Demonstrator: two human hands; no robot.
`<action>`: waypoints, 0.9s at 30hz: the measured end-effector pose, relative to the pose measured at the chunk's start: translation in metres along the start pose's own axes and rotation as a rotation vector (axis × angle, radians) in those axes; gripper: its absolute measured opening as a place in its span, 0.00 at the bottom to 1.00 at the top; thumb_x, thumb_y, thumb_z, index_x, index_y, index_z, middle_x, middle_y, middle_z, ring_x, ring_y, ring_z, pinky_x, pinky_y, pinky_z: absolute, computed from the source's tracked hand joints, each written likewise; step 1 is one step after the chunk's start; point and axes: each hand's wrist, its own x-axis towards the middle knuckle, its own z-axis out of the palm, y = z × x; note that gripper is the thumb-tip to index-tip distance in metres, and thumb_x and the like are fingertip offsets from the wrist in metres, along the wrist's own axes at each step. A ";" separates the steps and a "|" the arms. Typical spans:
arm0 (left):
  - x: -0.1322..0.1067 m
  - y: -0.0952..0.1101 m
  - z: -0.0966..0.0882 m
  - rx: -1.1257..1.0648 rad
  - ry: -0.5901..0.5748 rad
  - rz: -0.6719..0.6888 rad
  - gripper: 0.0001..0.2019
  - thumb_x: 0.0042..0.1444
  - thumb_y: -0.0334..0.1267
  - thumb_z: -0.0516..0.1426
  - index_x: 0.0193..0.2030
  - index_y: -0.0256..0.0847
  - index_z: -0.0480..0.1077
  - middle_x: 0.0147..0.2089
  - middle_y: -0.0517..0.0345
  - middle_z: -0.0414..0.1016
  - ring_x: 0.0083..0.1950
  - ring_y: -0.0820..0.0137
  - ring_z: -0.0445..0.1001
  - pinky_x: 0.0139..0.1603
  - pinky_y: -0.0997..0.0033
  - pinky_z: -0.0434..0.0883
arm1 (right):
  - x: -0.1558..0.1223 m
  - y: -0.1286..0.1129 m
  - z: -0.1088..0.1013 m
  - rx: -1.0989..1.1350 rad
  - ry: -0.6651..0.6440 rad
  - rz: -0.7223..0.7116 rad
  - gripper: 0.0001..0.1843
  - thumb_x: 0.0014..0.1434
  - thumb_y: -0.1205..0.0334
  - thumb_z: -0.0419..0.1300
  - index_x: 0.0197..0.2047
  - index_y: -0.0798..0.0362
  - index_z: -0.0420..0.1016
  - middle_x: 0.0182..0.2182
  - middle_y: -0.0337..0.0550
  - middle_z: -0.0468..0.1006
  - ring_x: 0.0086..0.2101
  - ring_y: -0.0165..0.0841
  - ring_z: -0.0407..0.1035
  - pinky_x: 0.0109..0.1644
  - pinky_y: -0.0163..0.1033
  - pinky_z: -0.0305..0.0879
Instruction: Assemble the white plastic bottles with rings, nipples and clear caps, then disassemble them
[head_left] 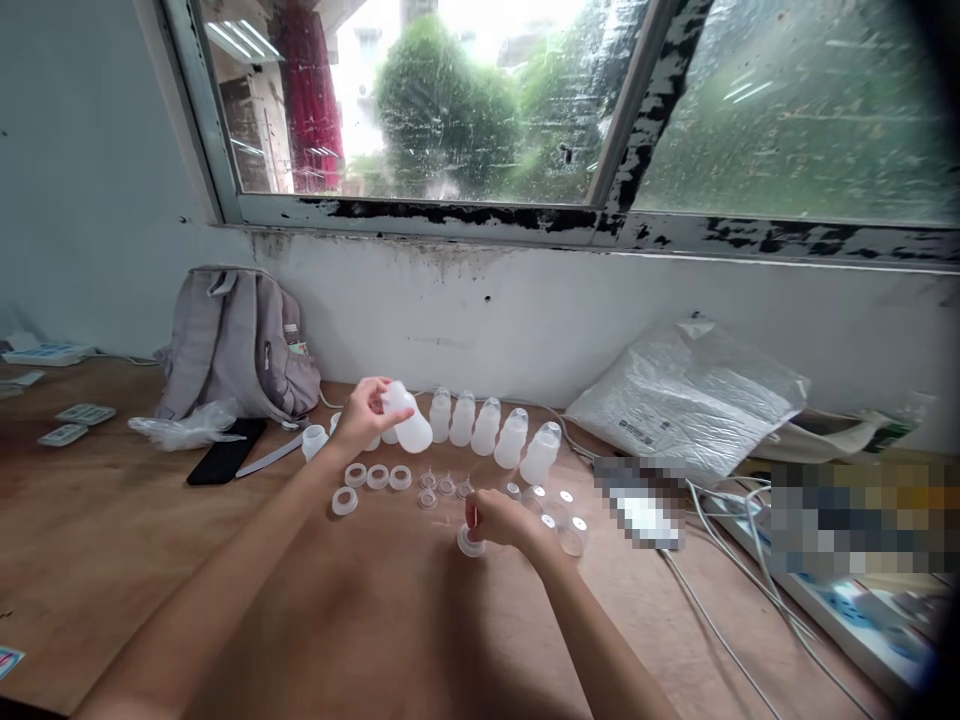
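While the left hand (370, 412) grips a tilted bottle (414, 432), the right hand (501, 518) pinches at a white ring (471, 547); keeping that ring level seems wise.

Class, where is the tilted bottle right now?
In the head view, left of centre, the bottle is in the left hand, beside the row of standing bottles.

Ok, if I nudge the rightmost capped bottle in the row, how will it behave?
The capped bottle is probably light: its body looks like translucent plastic, with no contents showing. Pushed near the top, it may tip, being taller than wide. Once down, its rounded body could roll.
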 end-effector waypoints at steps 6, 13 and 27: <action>0.060 -0.002 0.021 0.806 -0.141 0.136 0.19 0.41 0.52 0.57 0.33 0.39 0.65 0.42 0.55 0.68 0.41 0.67 0.69 0.43 0.65 0.65 | -0.001 0.002 -0.003 -0.025 -0.025 -0.009 0.11 0.42 0.70 0.59 0.32 0.52 0.73 0.32 0.44 0.73 0.29 0.33 0.68 0.24 0.31 0.53; 0.064 -0.046 0.043 1.019 -0.204 0.173 0.15 0.42 0.49 0.57 0.31 0.39 0.69 0.41 0.53 0.71 0.45 0.59 0.66 0.49 0.54 0.55 | -0.001 -0.001 0.001 -0.078 -0.046 0.013 0.16 0.42 0.71 0.57 0.38 0.53 0.69 0.37 0.47 0.73 0.34 0.36 0.69 0.27 0.32 0.53; 0.047 -0.090 0.057 1.195 -0.227 0.301 0.11 0.49 0.44 0.55 0.35 0.40 0.70 0.37 0.48 0.73 0.44 0.56 0.65 0.55 0.42 0.39 | -0.001 -0.007 0.002 -0.113 -0.103 0.065 0.19 0.39 0.67 0.62 0.39 0.53 0.69 0.39 0.50 0.73 0.37 0.42 0.69 0.30 0.37 0.57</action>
